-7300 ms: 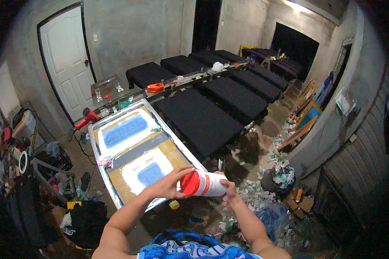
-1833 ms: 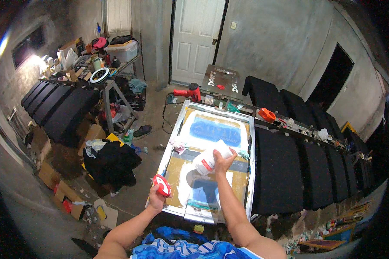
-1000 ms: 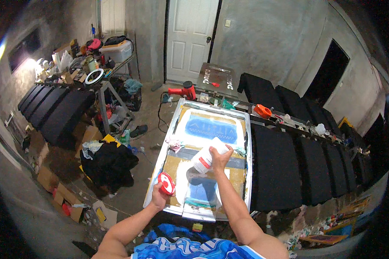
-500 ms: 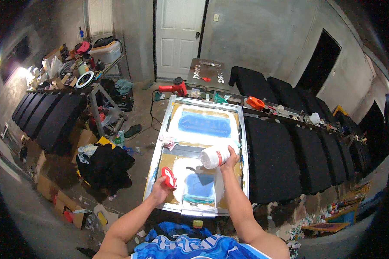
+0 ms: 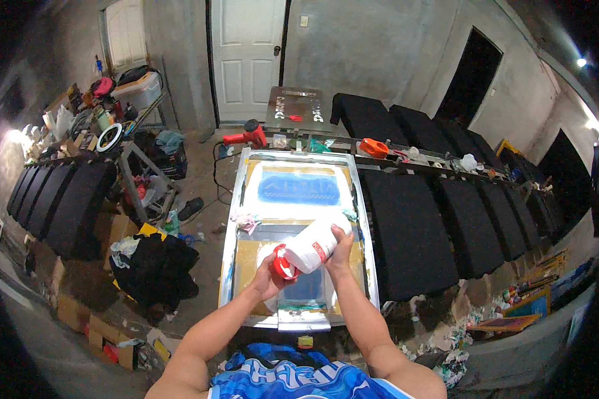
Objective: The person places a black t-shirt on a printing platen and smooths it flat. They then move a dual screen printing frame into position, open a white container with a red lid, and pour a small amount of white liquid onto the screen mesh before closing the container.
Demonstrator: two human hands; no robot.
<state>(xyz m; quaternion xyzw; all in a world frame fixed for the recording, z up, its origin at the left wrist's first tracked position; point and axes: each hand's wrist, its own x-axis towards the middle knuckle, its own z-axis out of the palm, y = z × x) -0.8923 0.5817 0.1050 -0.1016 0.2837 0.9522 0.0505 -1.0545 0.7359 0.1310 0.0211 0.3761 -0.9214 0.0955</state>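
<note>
My right hand point(image 5: 340, 250) is wrapped round a white plastic jar point(image 5: 313, 245) with a red-and-white label, tilted with its mouth end down toward the left. My left hand point(image 5: 267, 276) grips a red screw lid point(image 5: 283, 263) right at that end; whether the lid sits on the rim cannot be made out. Below both hands lies a metal-framed printing screen point(image 5: 232, 233) with a blue printed window point(image 5: 299, 189) at its far end. A second blue area point(image 5: 306, 290) shows partly under the jar. A crumpled pinkish rag point(image 5: 245, 222) rests on the left edge of the frame.
Beyond the screen sit a red heat gun point(image 5: 247, 135) and an orange tool point(image 5: 373, 147) on a rail. Black cloth-covered boards point(image 5: 409, 233) line the right side. Black cloth point(image 5: 156, 269) is heaped at left, near a cluttered shelf point(image 5: 146, 114).
Both hands have come together over the screen. The lid has moved right and the jar left and down, so they now meet. The view has turned slightly to the right.
</note>
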